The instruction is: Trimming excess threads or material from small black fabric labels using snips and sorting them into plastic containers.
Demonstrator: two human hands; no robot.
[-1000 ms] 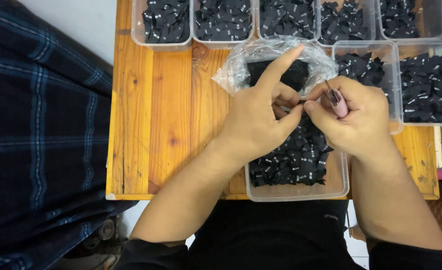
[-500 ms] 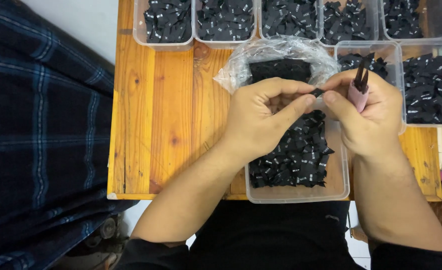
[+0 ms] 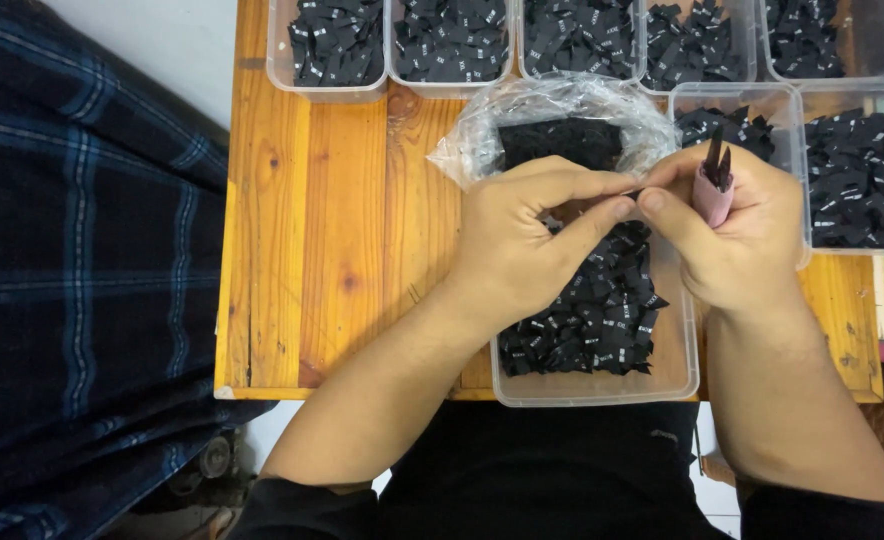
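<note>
Black woven labels fill nearly everything here, and one of them, too small to make out clearly, appears pinched between the two hands just where their fingertips meet. The left hand (image 3: 522, 250) has thumb and forefinger pressed together on that scrap, the forefinger laid long across the top and pointing toward the right hand (image 3: 737, 235). The right hand's thumb tip meets the same spot from the other side, so both grips close on one point, neither nearer than the other. The right hand also keeps a small pink-handled snipping tool (image 3: 712, 185) tucked against its palm, dark blades pointing up and away from the pinch, its long axis roughly upright in the view and just beside the pinch, on the right hand's side. Whether the blades are parted I cannot tell.

Directly under the pinch sits a clear plastic tub (image 3: 677, 375) with a heap of cut black labels (image 3: 592, 320) in it, at the near edge of the wooden desk (image 3: 332, 250). Just beyond the grip, a crumpled clear plastic bag (image 3: 482, 135) holds a black stack of uncut label material (image 3: 562, 140). Farther out stands a row of tubs (image 3: 327, 90) with more labels. A dark blue plaid cloth (image 3: 82, 270) lies well off to the left hand's side.
</note>
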